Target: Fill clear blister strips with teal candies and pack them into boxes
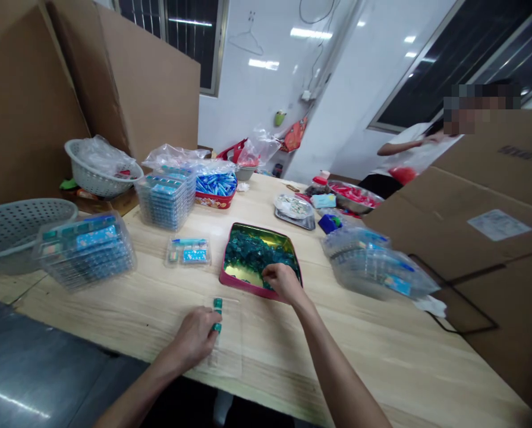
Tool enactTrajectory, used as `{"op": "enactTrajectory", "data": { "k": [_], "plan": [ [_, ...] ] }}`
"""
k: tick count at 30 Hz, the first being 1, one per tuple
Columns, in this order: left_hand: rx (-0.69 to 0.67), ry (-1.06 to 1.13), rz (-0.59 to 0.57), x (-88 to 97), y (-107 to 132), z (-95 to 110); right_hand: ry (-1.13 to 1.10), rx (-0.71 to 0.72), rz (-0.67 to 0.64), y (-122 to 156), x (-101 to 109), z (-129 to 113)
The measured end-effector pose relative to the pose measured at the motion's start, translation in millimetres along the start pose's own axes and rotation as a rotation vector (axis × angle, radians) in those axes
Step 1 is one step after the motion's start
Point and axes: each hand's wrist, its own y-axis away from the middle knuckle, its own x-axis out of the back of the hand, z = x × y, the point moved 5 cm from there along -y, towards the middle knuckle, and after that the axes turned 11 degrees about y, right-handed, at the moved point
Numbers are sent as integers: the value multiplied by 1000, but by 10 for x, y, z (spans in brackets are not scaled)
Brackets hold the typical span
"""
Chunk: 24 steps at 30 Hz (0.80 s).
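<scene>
My left hand (197, 337) rests on the wooden table (127, 309), fingers curled on a clear plastic tray (230, 345) that carries small green pieces (217, 304) at its near-left edge. My right hand (282, 282) reaches into a pink-rimmed tin (230, 261) filled with small teal pieces (254, 252); its fingers are closed among them, and what they grip is hidden.
Stacks of filled clear trays (87, 249) (167, 199) stand at left, one single filled tray (189, 251) lies nearby, another pile (372, 264) lies right. White baskets (20, 232) (97, 169) sit far left. Cardboard boxes (493, 238) flank both sides. A person (408, 154) sits at the far end.
</scene>
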Motion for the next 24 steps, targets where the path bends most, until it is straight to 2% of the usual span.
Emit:
{"op": "enactTrajectory", "data": {
  "k": [5, 8, 11, 15, 20, 24],
  "plan": [
    [3, -63, -49, -71, -56, 0, -100, 137, -221, -228, -284, -101],
    [15, -91, -61, -100, -105, -13, -158, 162, -276, -286, -412, -117],
    [-1, -102, -76, -122, -152, -23, -216, 163, -299, -309, -456, -105],
    [-4, -90, -50, -134, -182, -56, -229, 149, -278, -334, -467, -149],
    [-41, -71, 10, -119, -157, -46, -144, 115, -135, -472, -466, -265],
    [-63, -86, -1, -87, -152, 14, -69, 105, -60, -600, -511, -351]
  ]
}}
